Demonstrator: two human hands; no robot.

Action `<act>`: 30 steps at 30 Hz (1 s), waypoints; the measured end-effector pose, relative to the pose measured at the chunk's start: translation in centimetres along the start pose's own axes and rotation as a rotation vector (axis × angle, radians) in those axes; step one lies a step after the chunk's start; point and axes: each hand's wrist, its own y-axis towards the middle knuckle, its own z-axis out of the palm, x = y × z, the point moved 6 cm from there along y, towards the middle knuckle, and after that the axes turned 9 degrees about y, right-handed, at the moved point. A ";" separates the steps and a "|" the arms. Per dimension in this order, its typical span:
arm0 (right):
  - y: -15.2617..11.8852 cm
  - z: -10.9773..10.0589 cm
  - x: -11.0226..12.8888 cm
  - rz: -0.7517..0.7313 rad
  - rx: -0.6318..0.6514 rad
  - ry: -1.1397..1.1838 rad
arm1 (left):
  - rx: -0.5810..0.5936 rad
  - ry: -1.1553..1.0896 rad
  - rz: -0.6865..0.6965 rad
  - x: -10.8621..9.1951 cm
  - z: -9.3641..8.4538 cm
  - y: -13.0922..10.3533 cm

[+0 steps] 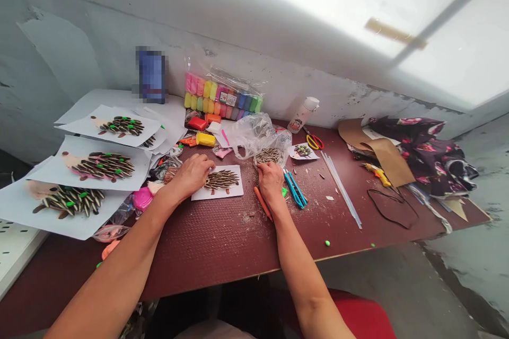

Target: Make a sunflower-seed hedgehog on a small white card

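Observation:
My left hand point(194, 174) rests at the upper left corner of a small white card point(237, 189), its fingers bent together. Whether anything is between those fingertips is hidden. Striped sunflower seeds point(221, 180) cover the body of a hedgehog picture on this card, with small brown feet below. My right hand point(271, 177) reaches to a clear plastic bag of sunflower seeds point(268, 155), fingers drawn together at its near edge. What they pinch, if anything, cannot be made out. Beside the right wrist lie an orange stick-like tool point(263, 204) and a blue utility knife point(295, 189).
Larger hedgehog pictures point(99, 167) are piled at left. Behind are packs of coloured clay point(222, 98) and a white bottle point(304, 115). Scissors point(314, 141), clear glue sticks point(342, 190), a yellow glue gun point(380, 175) and floral cloth point(429, 153) lie right.

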 end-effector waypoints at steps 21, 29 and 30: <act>-0.6 -0.9 -0.5 -0.082 -0.181 0.497 | 0.034 -0.003 -0.002 0.1 0.1 0.0; -1.7 -0.6 1.0 -0.127 -0.111 0.710 | 0.036 0.000 -0.002 0.0 -0.2 0.0; -1.7 -0.5 1.1 -0.125 -0.094 0.722 | 0.040 0.007 -0.005 0.0 -0.2 0.0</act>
